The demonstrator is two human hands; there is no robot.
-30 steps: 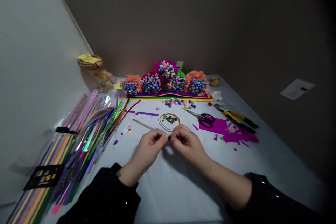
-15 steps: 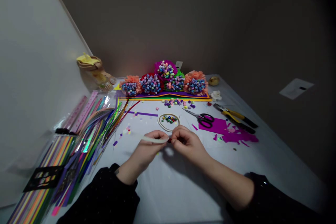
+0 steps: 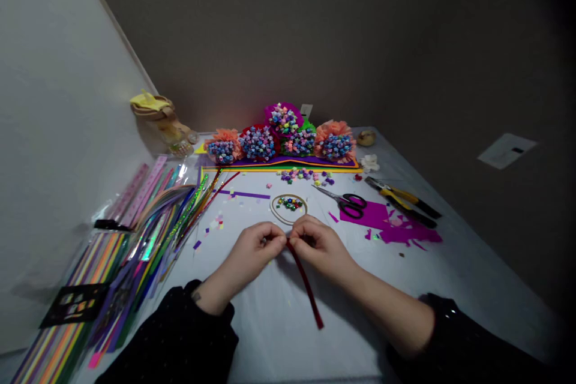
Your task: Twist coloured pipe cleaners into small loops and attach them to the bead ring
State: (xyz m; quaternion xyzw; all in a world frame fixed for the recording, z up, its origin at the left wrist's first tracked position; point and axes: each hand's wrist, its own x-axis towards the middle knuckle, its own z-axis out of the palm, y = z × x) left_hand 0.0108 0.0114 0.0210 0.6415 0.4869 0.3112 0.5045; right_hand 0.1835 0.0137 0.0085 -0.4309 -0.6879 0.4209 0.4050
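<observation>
A narrow red paper strip hangs down toward me from between my fingertips, its free end just above or on the white table. My left hand pinches the strip's upper end between thumb and index finger. Close against it, my right hand is closed in a pinch on the same end; the fold between the fingers is mostly hidden. Just beyond my fingertips lies a thin tan hoop, with several small shiny folded stars inside it.
Left lie bundles of coloured paper strips. Black-handled scissors rest on magenta paper, with yellow-black pliers to the right. Loose pastel stars lie before several star-filled paper flowers. Paper scraps are scattered at left.
The strip's tail has swung from across my left hand, pale side showing, to hanging down between my hands, red side showing. Both hands stay nearly in place, still pinching.
</observation>
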